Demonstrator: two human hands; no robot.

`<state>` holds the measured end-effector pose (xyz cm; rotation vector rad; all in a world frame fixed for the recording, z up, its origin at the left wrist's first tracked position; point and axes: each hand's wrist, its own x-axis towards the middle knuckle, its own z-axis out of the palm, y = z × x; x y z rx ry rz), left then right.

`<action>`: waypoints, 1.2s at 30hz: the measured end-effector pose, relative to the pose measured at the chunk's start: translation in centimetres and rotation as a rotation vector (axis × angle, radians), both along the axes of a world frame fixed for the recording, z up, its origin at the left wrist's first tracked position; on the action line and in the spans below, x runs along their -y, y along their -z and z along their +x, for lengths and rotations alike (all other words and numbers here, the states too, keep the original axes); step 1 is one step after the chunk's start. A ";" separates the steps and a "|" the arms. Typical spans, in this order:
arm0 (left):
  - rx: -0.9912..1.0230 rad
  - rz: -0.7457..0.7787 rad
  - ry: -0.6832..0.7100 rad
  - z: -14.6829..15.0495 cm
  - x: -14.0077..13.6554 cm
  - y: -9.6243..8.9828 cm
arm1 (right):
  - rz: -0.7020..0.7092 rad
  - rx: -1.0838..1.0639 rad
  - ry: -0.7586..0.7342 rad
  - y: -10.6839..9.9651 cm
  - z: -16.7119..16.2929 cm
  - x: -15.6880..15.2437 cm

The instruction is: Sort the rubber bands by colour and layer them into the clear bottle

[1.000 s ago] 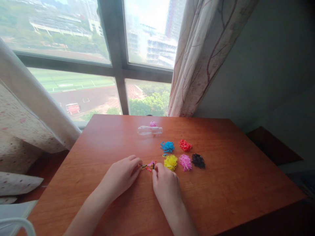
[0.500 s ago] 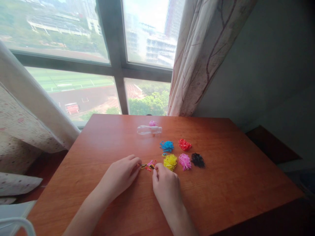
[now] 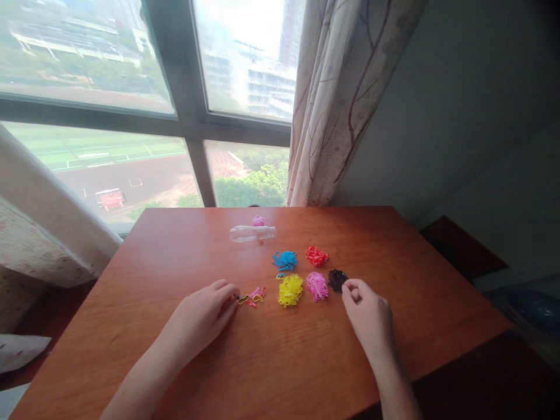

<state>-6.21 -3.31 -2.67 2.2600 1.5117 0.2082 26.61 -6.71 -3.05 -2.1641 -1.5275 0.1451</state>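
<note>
Window (image 3: 188, 131) fills the background, patterned curtain (image 3: 332, 99) alongside, brown wooden table (image 3: 284, 361) below. Over it we have our left hand (image 3: 203, 312) and right hand (image 3: 371, 312); farther back, a clear container (image 3: 245, 234) lies on its side. Piles of loops next: yellow pile (image 3: 290, 290), blue pile (image 3: 284, 260), pink pile (image 3: 317, 286), red pile (image 3: 317, 256), black pile (image 3: 337, 280). Right fingers curl at the black pile's edge; we can't tell if they grip anything. Smallest: multicolored loops (image 3: 254, 296), on the table left of the yellow pile, one end pinched in our left fingers.
</note>
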 end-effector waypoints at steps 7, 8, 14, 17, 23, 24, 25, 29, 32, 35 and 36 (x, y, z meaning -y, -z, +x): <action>0.041 -0.014 -0.003 -0.2 -0.4 0.5 | -0.002 0.024 -0.014 1.9 2.9 -0.1; 0.046 -0.017 -0.004 -0.3 -0.5 0.6 | 0.006 0.034 -0.026 2.1 3.0 -0.1; 0.064 -0.018 -0.011 -0.2 -0.7 0.7 | 0.079 0.158 -0.122 2.9 4.5 0.3; 0.065 -0.015 -0.005 -0.2 -0.6 0.6 | 0.137 0.233 -0.205 3.0 5.5 0.4; 0.066 -0.014 -0.003 -0.2 -0.7 0.6 | 0.139 0.344 -0.383 2.8 7.1 -0.3; 0.065 -0.012 -0.004 -0.2 -0.7 0.6 | 0.137 0.349 -0.392 2.8 7.2 -0.5; 0.066 -0.012 -0.004 -0.2 -0.7 0.6 | 0.139 0.348 -0.393 2.9 7.3 -0.6; 0.074 -0.006 -0.002 -0.3 -0.7 0.6 | 0.166 0.300 -0.364 3.3 7.0 -0.9; 0.076 -0.008 -0.002 -0.3 -0.6 0.6 | 0.190 0.262 -0.333 3.3 6.6 -0.8; 0.076 -0.008 -0.009 -0.3 -0.5 0.6 | 0.199 0.237 -0.311 3.2 6.2 -0.5; 0.078 -0.008 -0.009 -0.3 -0.5 0.6 | 0.202 0.226 -0.306 3.2 6.1 -0.4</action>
